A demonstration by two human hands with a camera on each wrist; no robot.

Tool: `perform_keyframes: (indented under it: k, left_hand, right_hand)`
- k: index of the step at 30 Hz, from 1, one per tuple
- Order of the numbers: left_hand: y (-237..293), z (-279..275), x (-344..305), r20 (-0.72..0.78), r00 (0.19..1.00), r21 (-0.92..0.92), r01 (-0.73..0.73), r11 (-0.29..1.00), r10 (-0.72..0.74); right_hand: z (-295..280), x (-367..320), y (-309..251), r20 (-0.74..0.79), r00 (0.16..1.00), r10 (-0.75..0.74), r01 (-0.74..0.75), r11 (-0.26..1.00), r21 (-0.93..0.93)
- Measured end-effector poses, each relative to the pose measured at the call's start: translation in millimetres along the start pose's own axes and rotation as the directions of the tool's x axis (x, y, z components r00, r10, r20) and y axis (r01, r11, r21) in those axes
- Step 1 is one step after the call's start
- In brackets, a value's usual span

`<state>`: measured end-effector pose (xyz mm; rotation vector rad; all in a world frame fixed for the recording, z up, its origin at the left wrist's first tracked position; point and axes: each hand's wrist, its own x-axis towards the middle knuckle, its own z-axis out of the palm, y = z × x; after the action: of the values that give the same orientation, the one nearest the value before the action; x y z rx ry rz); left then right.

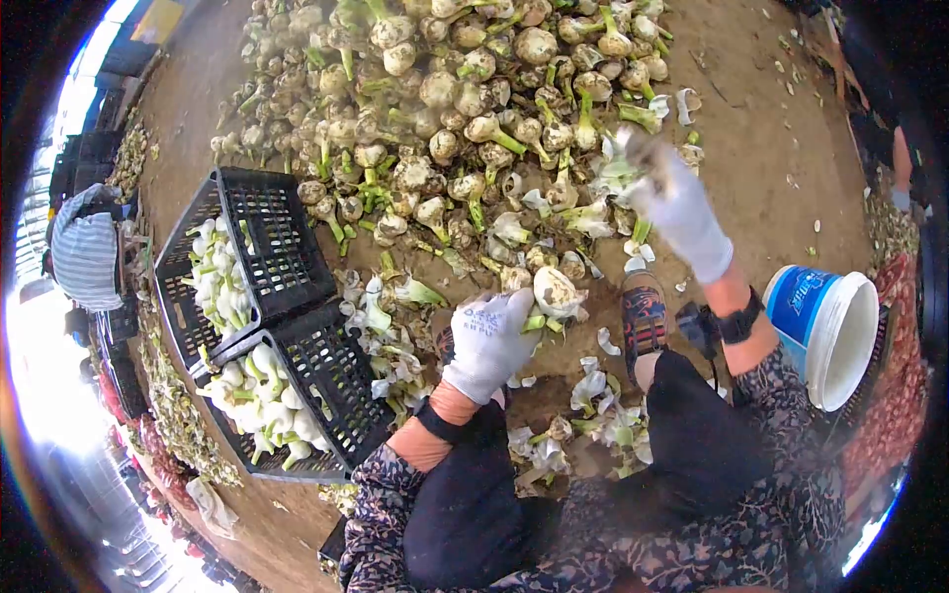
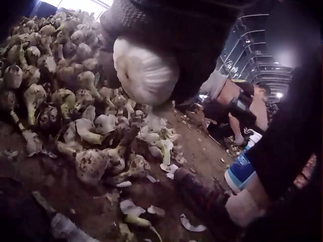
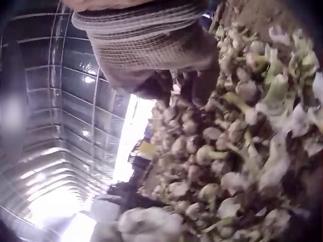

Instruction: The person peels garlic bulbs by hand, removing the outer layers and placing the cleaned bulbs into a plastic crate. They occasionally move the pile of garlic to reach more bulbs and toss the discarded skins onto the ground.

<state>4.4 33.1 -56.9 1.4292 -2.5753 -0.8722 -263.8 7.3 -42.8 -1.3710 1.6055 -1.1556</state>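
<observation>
My gloved left hand [image 1: 489,336] grips a garlic bulb [image 1: 559,294] in front of my knees; a bit of green stem shows beside the fingers. In the left wrist view the bulb [image 2: 144,73] looks white and ridged, partly covered by the dark glove. Out to the right, my gloved right hand [image 1: 682,212] is raised over loose garlic skins [image 1: 618,168], its fingertips blurred. Its fingers [image 3: 202,85] bend down in the right wrist view, and I cannot tell whether they hold a scrap of skin. Unpeeled garlic with soil and stems lies in a large heap [image 1: 435,94] ahead.
Two black crates [image 1: 282,232] holding white trimmed garlic stand at left. A blue and white bucket [image 1: 825,331] stands by my right arm. Peeled skins [image 1: 593,395] litter the ground between my shoes [image 1: 645,314]. Another person [image 2: 242,106] crouches beyond the bucket.
</observation>
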Motion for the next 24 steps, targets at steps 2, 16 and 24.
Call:
perform_keyframes:
  k: [2, 16, 24]
  left_hand:
    - [4, -4, 5, 0.010, 0.998, -0.079, 0.070, 0.994, -0.070]
    - [3, -14, 16, -0.230, 0.934, 0.166, -0.241, 0.956, 0.275]
    - [-5, -4, 9, -0.202, 0.954, 0.210, -0.180, 0.961, 0.223]
  right_hand:
    - [10, -20, -31, 0.357, 0.892, 0.278, -0.263, 0.960, -0.093]
    - [7, -13, -5, -0.010, 0.910, 0.413, -0.381, 0.848, 0.369]
    - [31, -32, -13, 0.469, 0.883, -0.010, 0.090, 0.985, -0.147]
